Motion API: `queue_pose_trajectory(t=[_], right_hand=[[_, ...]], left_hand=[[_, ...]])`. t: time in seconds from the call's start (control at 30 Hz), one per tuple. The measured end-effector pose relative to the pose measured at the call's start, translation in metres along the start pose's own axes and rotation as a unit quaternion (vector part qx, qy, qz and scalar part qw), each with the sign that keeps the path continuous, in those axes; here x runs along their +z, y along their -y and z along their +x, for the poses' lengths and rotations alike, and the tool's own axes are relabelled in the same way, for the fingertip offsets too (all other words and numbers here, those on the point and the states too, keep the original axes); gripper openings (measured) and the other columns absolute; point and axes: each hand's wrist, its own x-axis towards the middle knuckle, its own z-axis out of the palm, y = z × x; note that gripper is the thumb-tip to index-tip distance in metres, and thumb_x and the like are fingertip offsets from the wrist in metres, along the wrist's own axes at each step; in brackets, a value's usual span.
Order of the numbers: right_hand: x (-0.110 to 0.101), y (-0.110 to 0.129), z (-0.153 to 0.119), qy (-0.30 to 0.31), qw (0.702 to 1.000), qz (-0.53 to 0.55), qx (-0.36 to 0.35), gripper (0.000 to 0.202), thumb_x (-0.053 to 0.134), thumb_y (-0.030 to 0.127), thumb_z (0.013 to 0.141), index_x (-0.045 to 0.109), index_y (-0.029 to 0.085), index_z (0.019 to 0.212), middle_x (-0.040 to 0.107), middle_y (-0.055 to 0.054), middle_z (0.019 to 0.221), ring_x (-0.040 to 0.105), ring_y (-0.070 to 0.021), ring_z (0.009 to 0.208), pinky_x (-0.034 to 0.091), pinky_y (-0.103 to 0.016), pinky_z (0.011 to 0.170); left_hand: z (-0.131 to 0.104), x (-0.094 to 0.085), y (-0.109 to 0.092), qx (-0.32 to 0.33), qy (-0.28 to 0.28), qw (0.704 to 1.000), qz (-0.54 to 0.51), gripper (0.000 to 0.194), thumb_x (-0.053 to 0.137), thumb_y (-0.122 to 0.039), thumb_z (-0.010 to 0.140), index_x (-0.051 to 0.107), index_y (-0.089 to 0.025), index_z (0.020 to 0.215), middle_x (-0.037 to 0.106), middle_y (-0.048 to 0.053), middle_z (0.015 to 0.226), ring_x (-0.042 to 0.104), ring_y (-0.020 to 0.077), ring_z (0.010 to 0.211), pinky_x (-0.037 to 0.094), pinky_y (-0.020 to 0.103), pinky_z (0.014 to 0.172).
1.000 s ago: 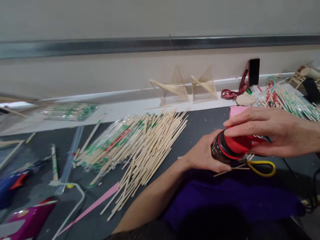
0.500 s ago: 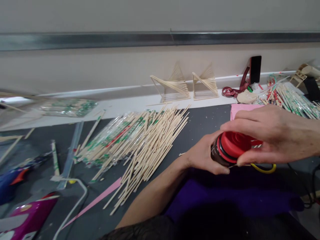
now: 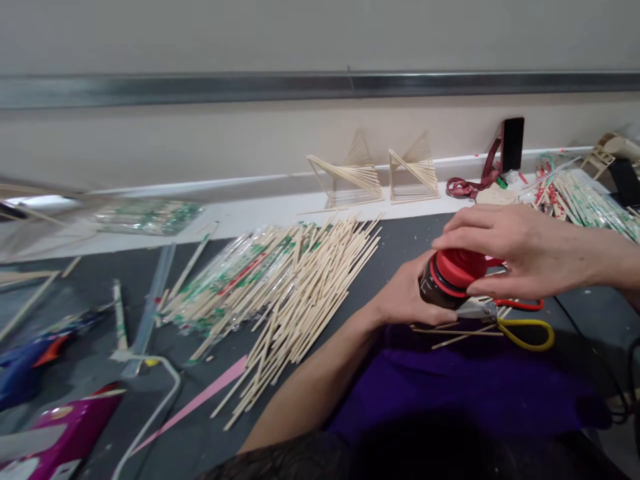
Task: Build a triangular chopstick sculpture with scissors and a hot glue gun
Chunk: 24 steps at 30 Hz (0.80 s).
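A dark bottle (image 3: 434,288) with a red lid (image 3: 461,268) is tilted between my two hands. My left hand (image 3: 407,293) wraps round the bottle's dark body. Over the top, my right hand (image 3: 515,250) is closed on the red lid, thumb on the near side and fingers on the far side. Just below the bottle lie scissors (image 3: 527,333) with one red and one yellow handle, partly hidden by my left hand. A few thin wooden sticks (image 3: 460,332) lie beside the scissors, above purple cloth (image 3: 450,380).
Loose chopsticks (image 3: 305,300) and wrapped ones (image 3: 225,273) cover the table's middle. Two stick frames (image 3: 350,177) and a phone (image 3: 513,145) stand along the wall. More wrapped sticks (image 3: 595,200) lie at right. A blue glue gun (image 3: 30,363) and a magenta box (image 3: 65,427) are at left.
Both hands and the bottle have shifted slightly up and left in view. The scissors and sticks beneath now show more fully. My grip on the bottle and lid stays.
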Motion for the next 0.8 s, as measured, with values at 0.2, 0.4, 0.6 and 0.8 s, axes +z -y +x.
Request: queue_pose_trajectory(t=[0.2,0.4,0.6,0.8], right_hand=[[0.003,0.011,0.002,-0.003,0.998,-0.033,0.062,0.048,0.057,0.052,0.087,0.066,0.012,0.112,0.07,-0.014,0.097,0.062,-0.0247,0.083,0.044,-0.035,0.07],[0.008,0.011,0.002,-0.002,0.996,-0.05,0.079,0.043,0.055,0.051,0.089,0.069,0.012,0.101,0.07,-0.013,0.087,0.061,-0.0227,0.072,0.04,-0.034,0.064],[0.014,0.008,0.0,-0.034,0.999,0.017,0.022,0.05,0.061,0.044,0.086,0.061,0.012,0.124,0.068,-0.016,0.112,0.062,-0.0238,0.092,0.044,-0.034,0.072],[0.017,0.009,0.003,-0.014,0.992,-0.023,0.122,0.052,0.058,0.057,0.085,0.066,0.009,0.106,0.07,-0.012,0.088,0.059,-0.0218,0.071,0.04,-0.034,0.063]], left_hand=[[-0.002,0.0,0.001,-0.018,0.012,1.0,0.019,0.065,0.084,-0.037,0.052,0.06,-0.016,0.108,0.068,0.006,0.098,0.063,0.0235,0.088,0.053,0.041,0.083],[-0.002,-0.001,0.002,-0.027,0.008,0.999,0.031,0.062,0.083,-0.035,0.052,0.059,-0.017,0.106,0.067,0.004,0.094,0.062,0.0221,0.082,0.054,0.038,0.078],[-0.003,-0.002,0.007,-0.023,0.01,1.0,0.019,0.063,0.082,-0.034,0.051,0.058,-0.015,0.106,0.068,0.006,0.098,0.062,0.0225,0.086,0.054,0.039,0.082],[0.0,-0.004,0.002,-0.044,0.023,0.998,0.031,0.064,0.079,-0.032,0.051,0.058,-0.015,0.108,0.068,0.005,0.096,0.062,0.022,0.083,0.055,0.036,0.077]])
